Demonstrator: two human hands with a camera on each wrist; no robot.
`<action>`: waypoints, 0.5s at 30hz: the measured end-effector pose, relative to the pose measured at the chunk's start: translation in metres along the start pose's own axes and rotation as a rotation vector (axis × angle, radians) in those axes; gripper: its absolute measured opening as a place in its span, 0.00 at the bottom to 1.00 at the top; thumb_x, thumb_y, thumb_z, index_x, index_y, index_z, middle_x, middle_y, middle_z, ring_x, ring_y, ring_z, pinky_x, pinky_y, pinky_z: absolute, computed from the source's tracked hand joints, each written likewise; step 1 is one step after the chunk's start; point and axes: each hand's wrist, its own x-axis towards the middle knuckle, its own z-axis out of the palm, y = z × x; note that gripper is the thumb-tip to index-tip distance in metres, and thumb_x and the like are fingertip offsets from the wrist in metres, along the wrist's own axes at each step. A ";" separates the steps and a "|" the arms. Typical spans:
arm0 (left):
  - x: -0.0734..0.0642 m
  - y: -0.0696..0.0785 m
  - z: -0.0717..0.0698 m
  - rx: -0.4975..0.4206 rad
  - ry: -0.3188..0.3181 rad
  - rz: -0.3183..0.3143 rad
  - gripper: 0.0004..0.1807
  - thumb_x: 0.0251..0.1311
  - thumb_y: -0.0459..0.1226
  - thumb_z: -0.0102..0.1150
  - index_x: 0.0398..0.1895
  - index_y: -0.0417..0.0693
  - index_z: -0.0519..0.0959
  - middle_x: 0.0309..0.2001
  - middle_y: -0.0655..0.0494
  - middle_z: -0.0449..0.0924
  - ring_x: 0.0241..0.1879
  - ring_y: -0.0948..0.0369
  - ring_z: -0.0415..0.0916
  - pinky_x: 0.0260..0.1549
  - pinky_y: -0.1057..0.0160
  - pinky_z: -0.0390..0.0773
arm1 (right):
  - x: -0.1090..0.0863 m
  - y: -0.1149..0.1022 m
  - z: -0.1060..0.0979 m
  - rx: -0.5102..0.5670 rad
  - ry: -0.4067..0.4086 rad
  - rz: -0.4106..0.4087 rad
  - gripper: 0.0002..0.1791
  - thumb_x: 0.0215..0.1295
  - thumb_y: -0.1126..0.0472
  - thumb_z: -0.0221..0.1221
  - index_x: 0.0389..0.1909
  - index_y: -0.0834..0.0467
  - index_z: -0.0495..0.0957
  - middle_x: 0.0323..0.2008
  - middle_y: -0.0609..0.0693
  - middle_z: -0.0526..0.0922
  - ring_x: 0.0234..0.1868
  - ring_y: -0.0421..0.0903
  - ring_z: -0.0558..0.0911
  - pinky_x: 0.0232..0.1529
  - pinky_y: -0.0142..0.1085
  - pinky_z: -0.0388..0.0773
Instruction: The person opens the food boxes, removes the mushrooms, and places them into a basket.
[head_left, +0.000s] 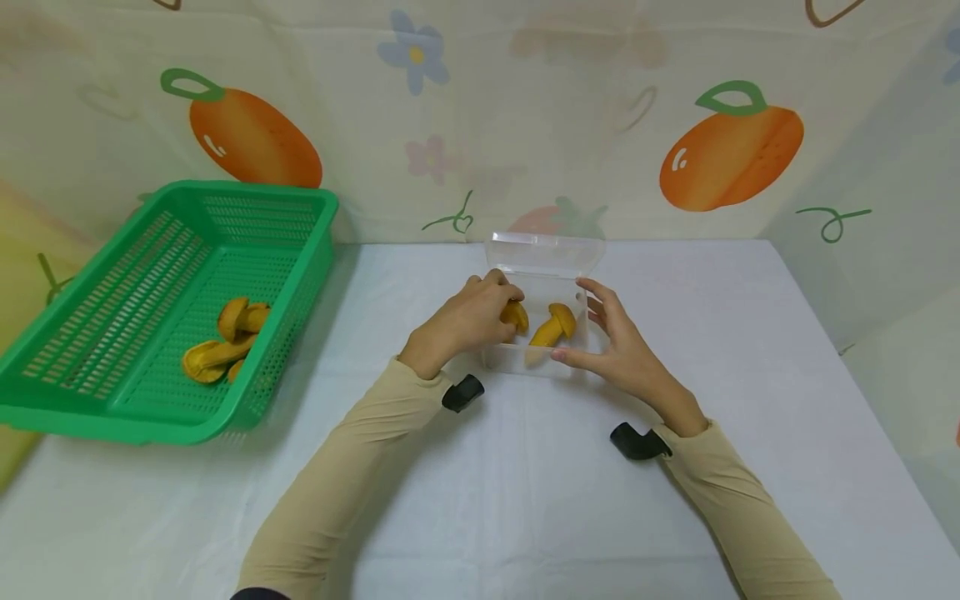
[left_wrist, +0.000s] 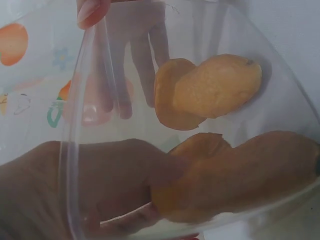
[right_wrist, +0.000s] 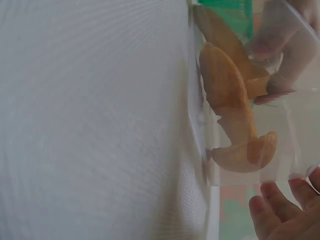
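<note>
A clear plastic box stands on the table with its hinged lid raised at the back. Inside, one yellow-brown mushroom lies slanted on the right half. My left hand reaches in over the left side and pinches a second mushroom by its cap; in the left wrist view its stem shows through the wall. The right hand grips the box's right end, thumb at the front and fingers toward the back. Part of the left-hand mushroom is hidden by the fingers in the head view.
A green plastic basket stands on the left, holding several mushrooms near its right wall. White cloth covers the table. A fruit-patterned curtain hangs behind it.
</note>
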 end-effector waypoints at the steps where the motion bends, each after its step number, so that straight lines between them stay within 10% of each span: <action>1: 0.000 0.000 0.000 0.001 0.006 0.003 0.26 0.62 0.38 0.62 0.65 0.47 0.75 0.64 0.48 0.68 0.57 0.49 0.66 0.52 0.54 0.76 | 0.000 0.000 0.000 0.000 0.000 -0.001 0.54 0.57 0.57 0.71 0.78 0.50 0.46 0.78 0.48 0.49 0.78 0.58 0.52 0.77 0.52 0.53; 15: -0.011 -0.011 -0.005 -0.154 0.132 0.161 0.13 0.59 0.30 0.60 0.47 0.47 0.81 0.43 0.55 0.85 0.44 0.55 0.78 0.45 0.60 0.77 | 0.000 -0.001 -0.001 -0.001 0.004 -0.006 0.55 0.57 0.57 0.72 0.77 0.50 0.46 0.78 0.48 0.49 0.78 0.59 0.53 0.77 0.52 0.53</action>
